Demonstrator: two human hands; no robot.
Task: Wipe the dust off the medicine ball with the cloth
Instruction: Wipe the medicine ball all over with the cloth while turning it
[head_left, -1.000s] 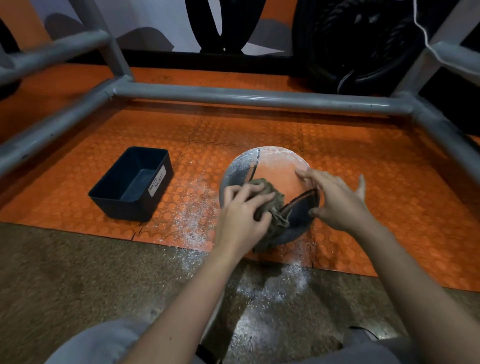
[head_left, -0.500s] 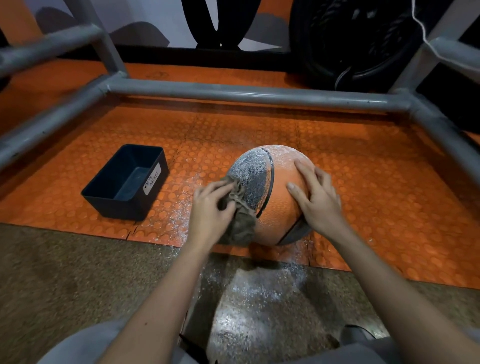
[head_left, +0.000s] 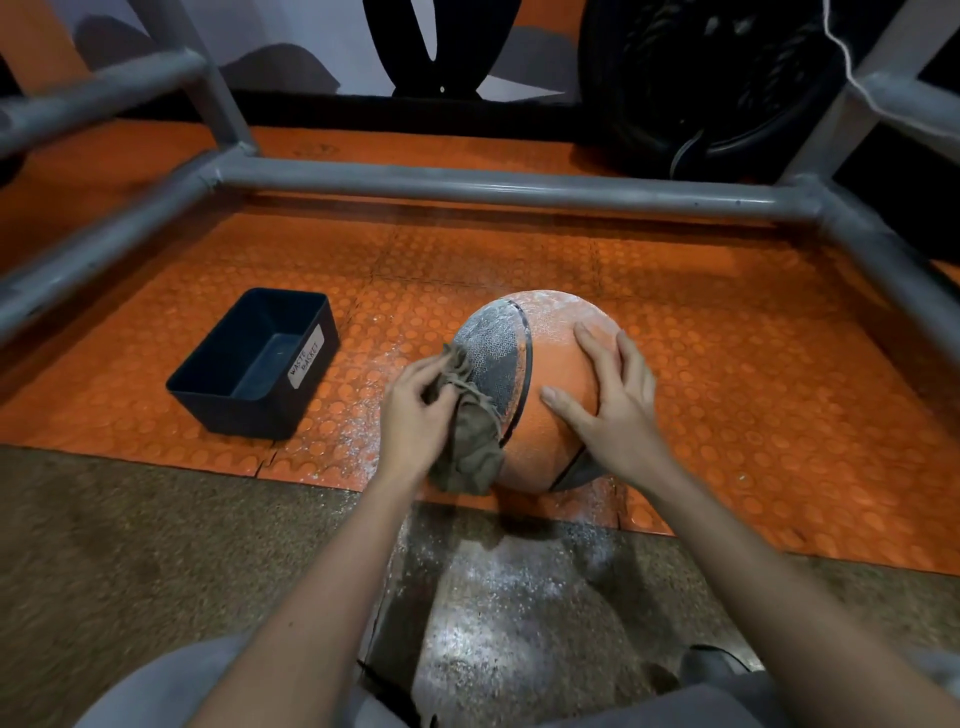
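Dust-speckled medicine ball (head_left: 545, 364) sits on the orange mat (head_left: 727, 338); left hand (head_left: 415, 415) grips the cloth (head_left: 470, 441) against its 9 o'clock side. Right hand (head_left: 613, 400) lies open, flat on it; a dark bin (head_left: 254, 364) stands at 9 o'clock.

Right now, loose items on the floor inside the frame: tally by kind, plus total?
Medicine ball: 1, steadied by the right hand
Cloth: 1, bunched in the left hand, against the ball's left side
Black bin labelled waste basket: 1, apart from the ball, to its left
Total: 3
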